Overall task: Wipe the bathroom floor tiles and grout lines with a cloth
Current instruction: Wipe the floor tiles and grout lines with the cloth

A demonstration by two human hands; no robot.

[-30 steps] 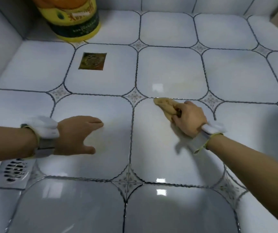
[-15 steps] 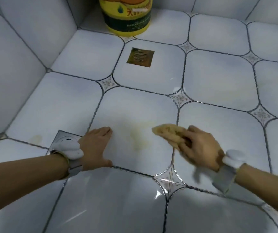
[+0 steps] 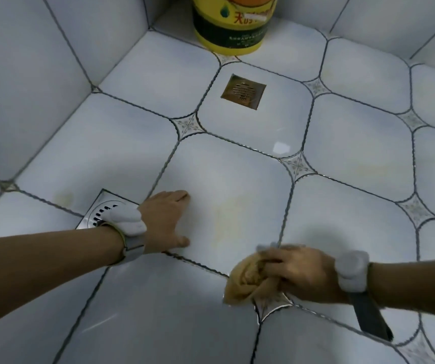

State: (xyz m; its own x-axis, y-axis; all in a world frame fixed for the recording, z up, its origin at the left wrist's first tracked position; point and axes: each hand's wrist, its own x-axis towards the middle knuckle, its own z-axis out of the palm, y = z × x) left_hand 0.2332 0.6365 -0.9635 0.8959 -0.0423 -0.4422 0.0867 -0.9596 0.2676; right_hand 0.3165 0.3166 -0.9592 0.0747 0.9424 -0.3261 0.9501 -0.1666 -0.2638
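Pale blue floor tiles [image 3: 237,185] with dark wavy grout lines [image 3: 287,206] fill the view. My right hand [image 3: 297,271] grips a bunched tan cloth [image 3: 245,282] and presses it on the floor at a small diamond grout junction. A faint yellowish stain [image 3: 226,219] marks the tile between my hands. My left hand [image 3: 166,222] lies flat on that same tile, fingers straight, palm down, holding nothing. Both wrists wear white bands.
A silver floor drain [image 3: 100,211] sits just behind my left wrist. A brass square drain [image 3: 244,91] is set in a tile farther back. A yellow bucket [image 3: 230,24] stands in the far corner. Tiled walls [image 3: 40,74] rise at the left and back.
My right hand has dragged the cloth toward me, from the tile's middle down to the diamond grout junction. The view has shifted left and nearer. My left hand stays planted on the tile.
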